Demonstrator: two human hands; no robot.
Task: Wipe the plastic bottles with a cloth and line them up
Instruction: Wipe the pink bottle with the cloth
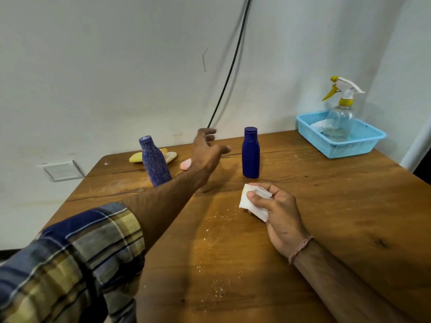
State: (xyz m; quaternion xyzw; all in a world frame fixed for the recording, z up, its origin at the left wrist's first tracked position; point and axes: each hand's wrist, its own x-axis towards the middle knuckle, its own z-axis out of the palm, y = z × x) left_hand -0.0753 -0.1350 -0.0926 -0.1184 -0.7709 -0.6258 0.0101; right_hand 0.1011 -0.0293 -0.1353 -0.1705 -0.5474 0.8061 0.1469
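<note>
A clean dark blue plastic bottle [251, 153] stands upright near the middle of the wooden table [326, 217]. A second blue bottle [154, 162], speckled with white dust, stands to its left. My left hand [206, 151] hovers between the two bottles with loosely spread fingers, touching neither. My right hand [277, 210] rests on the table in front of the clean bottle and grips a folded white cloth [253, 201].
A yellow bottle [137, 157], a pale one [171, 156] and a pink one [186, 164] lie behind the dusty bottle. A spray bottle [340, 117] stands in a blue basket [354, 145] at the back right. White dust speckles the table near me. A black cable [229, 71] hangs down the wall.
</note>
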